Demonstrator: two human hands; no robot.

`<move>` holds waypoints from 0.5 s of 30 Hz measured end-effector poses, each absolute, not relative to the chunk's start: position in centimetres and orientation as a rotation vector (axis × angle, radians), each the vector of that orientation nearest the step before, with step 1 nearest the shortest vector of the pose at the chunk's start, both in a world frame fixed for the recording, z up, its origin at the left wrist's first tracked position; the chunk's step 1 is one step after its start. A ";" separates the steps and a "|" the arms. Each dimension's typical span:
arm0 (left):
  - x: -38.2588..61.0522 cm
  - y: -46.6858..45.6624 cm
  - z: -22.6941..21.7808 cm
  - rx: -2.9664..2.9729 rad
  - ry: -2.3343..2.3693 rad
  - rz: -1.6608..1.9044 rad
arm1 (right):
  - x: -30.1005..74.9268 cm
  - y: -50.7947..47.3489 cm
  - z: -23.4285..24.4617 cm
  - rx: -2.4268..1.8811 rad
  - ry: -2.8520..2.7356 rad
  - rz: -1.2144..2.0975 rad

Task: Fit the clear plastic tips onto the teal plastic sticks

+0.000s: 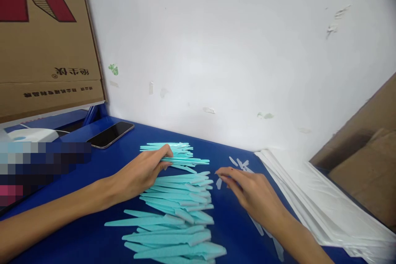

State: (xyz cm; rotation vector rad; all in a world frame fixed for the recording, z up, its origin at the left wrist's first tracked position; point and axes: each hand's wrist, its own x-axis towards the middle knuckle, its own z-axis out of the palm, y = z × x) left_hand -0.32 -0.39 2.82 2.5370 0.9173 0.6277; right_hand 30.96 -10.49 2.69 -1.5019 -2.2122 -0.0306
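Note:
Many thin teal plastic sticks [182,206] lie in a loose row on the blue table [93,239]. My left hand [140,173] rests at the far end of the row, its fingers pinched on a small bunch of teal sticks [182,157]. My right hand [250,189] hovers just right of the row with fingers extended and apart, holding nothing. Its fingertips are close to a few small white slips [239,163] on the table.
A stack of clear white bags [315,198] lies at the right. A dark phone [110,134] lies at the back left, beside a white device [31,134]. A cardboard box [46,41] stands at the upper left, another cardboard piece [368,161] at the right. A white wall is behind.

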 end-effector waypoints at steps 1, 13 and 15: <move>-0.3 -0.5 2.9 2.521 0.925 0.625 | 30.9 -10.5 2.6 -1.490 -2.178 0.000; -0.4 -1.0 3.2 2.433 0.966 0.650 | 30.9 -9.8 2.5 -1.802 -2.312 0.019; -0.3 -0.9 3.0 2.432 0.953 0.650 | 31.0 -9.6 2.4 -1.803 -2.313 0.065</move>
